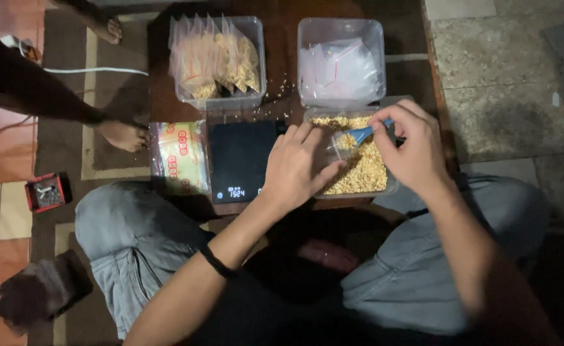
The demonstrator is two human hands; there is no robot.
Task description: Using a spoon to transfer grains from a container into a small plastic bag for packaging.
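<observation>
Left hand [298, 168] fingers curled, pinching; right hand [411, 148] fingers closed in grip.

On the counter [282, 57], the scale [240, 160] sits at the middle; a flat packet [179, 157] lies to its left, the tray of grain [362, 170] to its right; behind the scale stands a tub of filled bags [218, 61]; beside that, behind the tray, a tub of empty bags [341, 61]; both hands are over the tray.
</observation>
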